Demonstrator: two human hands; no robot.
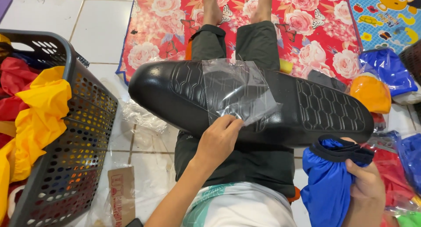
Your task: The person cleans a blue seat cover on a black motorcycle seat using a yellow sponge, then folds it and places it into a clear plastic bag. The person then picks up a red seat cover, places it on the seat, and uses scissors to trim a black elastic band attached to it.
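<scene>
Clear plastic bag (237,93) (on black seat (250,106)) pinched by left hand (219,139); right hand (366,183) apparently grips blue cloth (326,183).

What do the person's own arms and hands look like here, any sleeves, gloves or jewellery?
Both are bare. The left hand and its forearm show no sleeve, glove, ring or watch. The right hand is also ungloved with no ring visible; its wrist runs out of view.
</scene>
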